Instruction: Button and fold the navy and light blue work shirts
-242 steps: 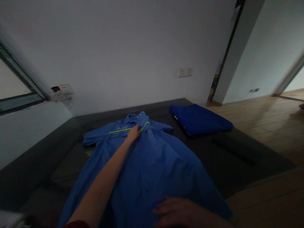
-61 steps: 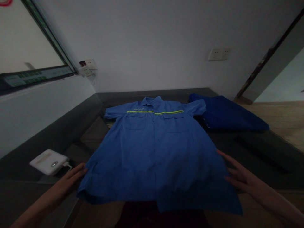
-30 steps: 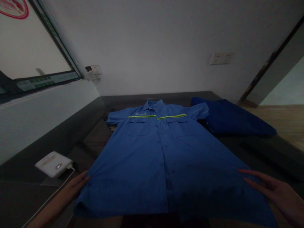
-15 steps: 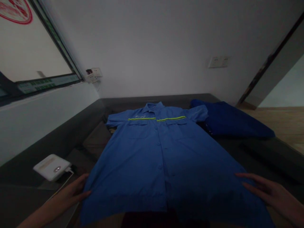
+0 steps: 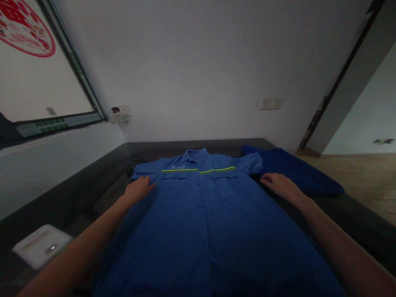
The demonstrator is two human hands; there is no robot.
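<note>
A blue short-sleeved work shirt [image 5: 204,214] with a yellow-green chest stripe lies flat, front up and buttoned, on a dark low surface [image 5: 93,181]. My left hand [image 5: 138,189] rests on the shirt just below its left sleeve, fingers loosely stretched and holding nothing. My right hand [image 5: 276,183] lies at the shirt's right edge below the other sleeve, fingers curved downward onto the cloth edge. Both forearms reach out along the shirt's sides.
A folded darker blue garment [image 5: 297,171] lies to the right of the shirt. A white power bank [image 5: 41,245] sits at the near left. A window [image 5: 37,78] is on the left wall, sockets [image 5: 270,103] on the back wall, wooden floor [image 5: 361,181] to the right.
Both hands have moved from the shirt's lower hem corners up to its sides just under the sleeves. The view has shifted closer and lower over the shirt.
</note>
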